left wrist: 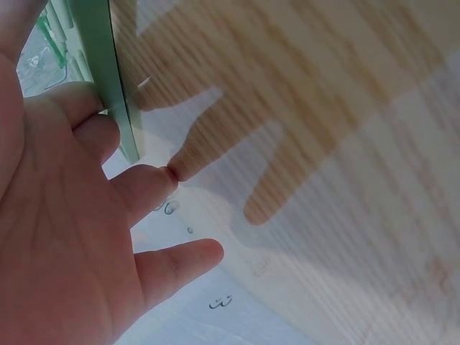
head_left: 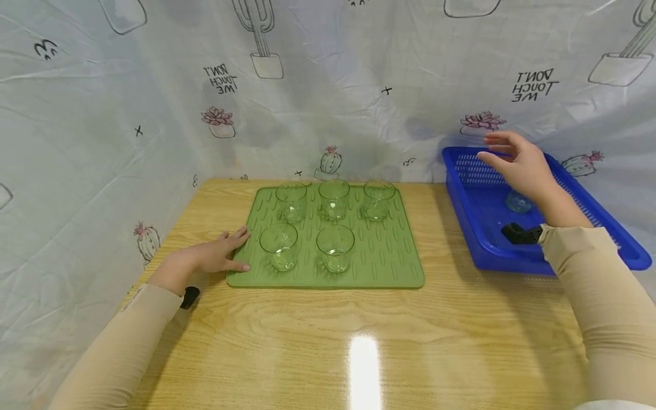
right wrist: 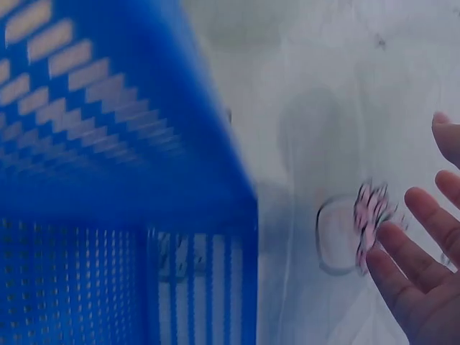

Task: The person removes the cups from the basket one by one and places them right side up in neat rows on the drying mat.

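Observation:
On a green drying mat (head_left: 379, 262) stand several clear glasses: three along the back, such as the back right glass (head_left: 378, 200), and two in front, the front left glass (head_left: 279, 247) and the front right glass (head_left: 335, 249). My left hand (head_left: 217, 253) rests at the mat's left edge, fingers spread; in the left wrist view its fingertips touch the mat's rim (left wrist: 108, 79). Above a blue plastic basket (head_left: 471, 228), my right hand (head_left: 523, 168) hangs in the air with loosely bent fingers and nothing in it. One bluish-looking glass (head_left: 519, 201) lies in the basket, partly hidden by the right wrist.
The wooden table (head_left: 287, 341) carries both mat and basket. A white sheet (head_left: 328, 102) printed with cacti hangs behind and at the left. The basket's perforated wall (right wrist: 93, 93) rises beside the right hand. A black wrist strap piece (head_left: 520, 233) juts below the right wrist.

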### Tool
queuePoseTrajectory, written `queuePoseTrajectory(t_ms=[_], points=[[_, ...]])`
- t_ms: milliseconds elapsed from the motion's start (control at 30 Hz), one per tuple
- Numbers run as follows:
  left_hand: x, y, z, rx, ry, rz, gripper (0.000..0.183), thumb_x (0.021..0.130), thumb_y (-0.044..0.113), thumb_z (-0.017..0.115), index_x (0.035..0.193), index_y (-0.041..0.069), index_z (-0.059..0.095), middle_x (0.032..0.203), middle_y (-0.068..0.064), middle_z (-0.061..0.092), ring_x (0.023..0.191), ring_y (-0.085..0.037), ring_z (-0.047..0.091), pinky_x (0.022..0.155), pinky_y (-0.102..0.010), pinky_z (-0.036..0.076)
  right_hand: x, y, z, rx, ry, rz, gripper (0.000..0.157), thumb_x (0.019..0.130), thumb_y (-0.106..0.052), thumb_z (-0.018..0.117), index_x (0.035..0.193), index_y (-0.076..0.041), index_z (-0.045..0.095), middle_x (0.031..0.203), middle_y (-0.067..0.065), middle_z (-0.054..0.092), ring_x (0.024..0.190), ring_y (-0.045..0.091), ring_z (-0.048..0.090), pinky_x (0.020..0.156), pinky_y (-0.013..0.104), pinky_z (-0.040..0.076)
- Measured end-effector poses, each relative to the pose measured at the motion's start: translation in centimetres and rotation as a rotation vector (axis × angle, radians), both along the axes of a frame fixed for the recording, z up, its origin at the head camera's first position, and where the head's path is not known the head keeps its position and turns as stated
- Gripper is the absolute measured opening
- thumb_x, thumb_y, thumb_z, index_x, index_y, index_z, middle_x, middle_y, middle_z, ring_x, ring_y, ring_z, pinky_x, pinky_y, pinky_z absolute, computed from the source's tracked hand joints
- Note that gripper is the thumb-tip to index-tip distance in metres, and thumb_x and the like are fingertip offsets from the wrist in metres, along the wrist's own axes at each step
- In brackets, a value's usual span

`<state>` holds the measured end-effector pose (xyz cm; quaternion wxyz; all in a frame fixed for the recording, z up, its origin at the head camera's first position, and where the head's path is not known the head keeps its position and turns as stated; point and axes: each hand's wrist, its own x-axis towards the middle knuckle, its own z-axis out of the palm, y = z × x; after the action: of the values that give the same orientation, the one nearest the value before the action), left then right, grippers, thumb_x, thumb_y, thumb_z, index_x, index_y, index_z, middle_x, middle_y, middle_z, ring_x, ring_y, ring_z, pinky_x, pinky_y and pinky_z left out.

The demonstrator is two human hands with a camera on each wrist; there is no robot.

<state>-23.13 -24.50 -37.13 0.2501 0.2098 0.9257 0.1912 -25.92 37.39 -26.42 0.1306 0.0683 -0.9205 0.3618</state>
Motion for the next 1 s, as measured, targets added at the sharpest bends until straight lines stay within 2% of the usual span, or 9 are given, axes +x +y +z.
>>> queuePoseTrajectory(t_ms=[267,567,800,1000], points=[[0.0,0.1,-0.3,-0.006,0.006,0.0,0.102,0.099,0.05,0.066,0.163,-0.003,0.007,0.168,-0.024,-0.008,0.148,-0.057,-0.011,0.111,-0.078,0.012,-1.0,3.1,-1.1,-0.024,-0.009,-0.097,0.071,0.104,-0.05,0.053,0.162,-0.014,0.033,0.162,0.014,0.037,0.148,0.04,0.032,0.111,0.063,0.034],[0.0,0.0,-0.5,0.0,0.008,-0.001,0.101,0.099,0.048,0.066,0.163,-0.005,0.007,0.168,-0.025,-0.009,0.147,-0.057,-0.012,0.111,-0.078,0.011,-1.7,5.7,-1.9,-0.02,-0.025,-0.189,0.075,0.106,-0.051,0.047,0.163,-0.006,0.027,0.162,0.024,0.032,0.148,0.043,0.03,0.114,0.063,0.031],[-0.1,0.0,-0.4,0.001,0.017,-0.002,0.102,0.099,0.049,0.066,0.163,-0.004,0.008,0.168,-0.025,-0.008,0.147,-0.058,-0.011,0.11,-0.078,0.011,-1.7,7.6,-3.1,0.012,-0.079,-0.219,0.079,0.107,-0.048,0.045,0.16,0.006,0.021,0.158,0.037,0.028,0.143,0.056,0.028,0.11,0.07,0.029],[-0.1,0.1,-0.3,-0.002,0.015,0.0,0.102,0.098,0.049,0.066,0.163,-0.004,0.008,0.168,-0.025,-0.008,0.147,-0.057,-0.011,0.11,-0.078,0.011,-1.3,9.1,-4.0,0.028,-0.151,-0.27,0.088,0.105,-0.055,0.042,0.161,0.007,0.014,0.159,0.039,0.021,0.141,0.06,0.025,0.109,0.073,0.028]])
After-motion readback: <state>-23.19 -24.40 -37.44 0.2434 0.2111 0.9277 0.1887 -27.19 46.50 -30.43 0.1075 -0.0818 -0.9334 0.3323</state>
